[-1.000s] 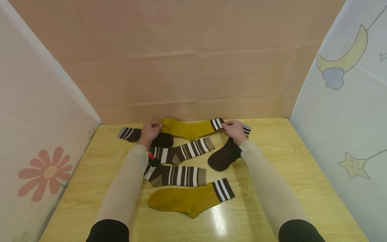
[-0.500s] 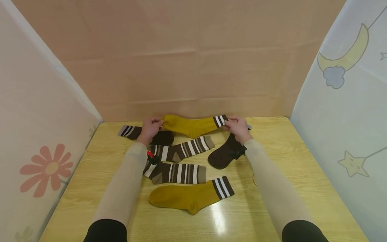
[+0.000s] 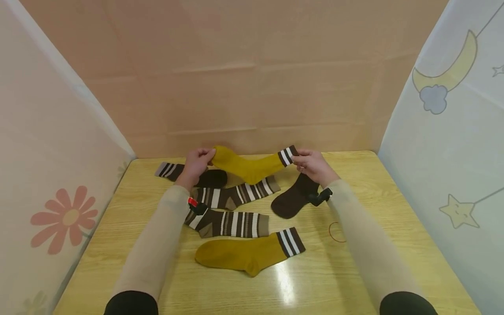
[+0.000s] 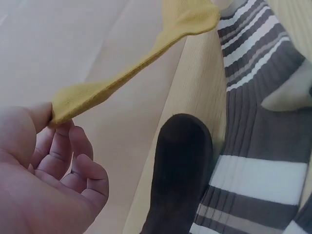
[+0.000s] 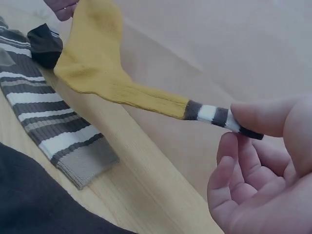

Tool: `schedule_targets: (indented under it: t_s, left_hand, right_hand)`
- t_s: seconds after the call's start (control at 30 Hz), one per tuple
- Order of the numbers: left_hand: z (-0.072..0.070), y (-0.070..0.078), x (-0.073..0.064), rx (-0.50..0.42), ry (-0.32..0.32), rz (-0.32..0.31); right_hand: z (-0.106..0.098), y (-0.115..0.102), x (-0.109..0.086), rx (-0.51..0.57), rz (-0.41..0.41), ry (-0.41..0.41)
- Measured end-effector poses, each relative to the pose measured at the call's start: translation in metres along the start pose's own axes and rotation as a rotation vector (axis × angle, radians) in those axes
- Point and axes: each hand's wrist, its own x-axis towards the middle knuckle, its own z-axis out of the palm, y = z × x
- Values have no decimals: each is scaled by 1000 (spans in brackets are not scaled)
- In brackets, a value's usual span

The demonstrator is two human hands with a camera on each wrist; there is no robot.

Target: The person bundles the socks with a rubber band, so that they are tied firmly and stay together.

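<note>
While each grip point(image 3: 195, 165) point(image 3: 315, 166) pinches it, one yellow sock point(image 3: 252, 169) sags.

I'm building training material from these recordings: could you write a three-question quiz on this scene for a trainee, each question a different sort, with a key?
1. Multiple choice: which part of the raised mustard sock does the right hand pinch?
A) toe
B) heel
C) striped cuff

2. True or false: in the head view, the other mustard sock lies nearer the camera than both brown-and-white striped socks.

3. Count: how many socks show in the head view, including the one between the hands?

Key
1: C.
2: True.
3: Six, two mustard, two striped and two dark brown socks.
</note>
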Motion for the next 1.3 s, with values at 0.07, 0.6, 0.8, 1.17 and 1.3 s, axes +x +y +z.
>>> schedule_targets:
  t_s: [0.07,0.6,0.8,1.17,1.3]
  left_hand:
    - [-1,1,-4,4,-5,16]
    - [-13,-2,-39,9,-100,32]
    - [-15,-7,-55,40,-166,81]
    - [-24,-11,-90,76,-250,130]
    - [-29,-20,-101,49,-253,118]
  right_hand:
    - [-1,-1,-3,-17,-9,-18]
    - [-17,6,-33,-22,-82,-90]
    - [-17,12,-47,-68,-153,-131]
    - [-25,16,-82,-353,-248,-188]
    - [-26,19,-95,-425,-265,-191]
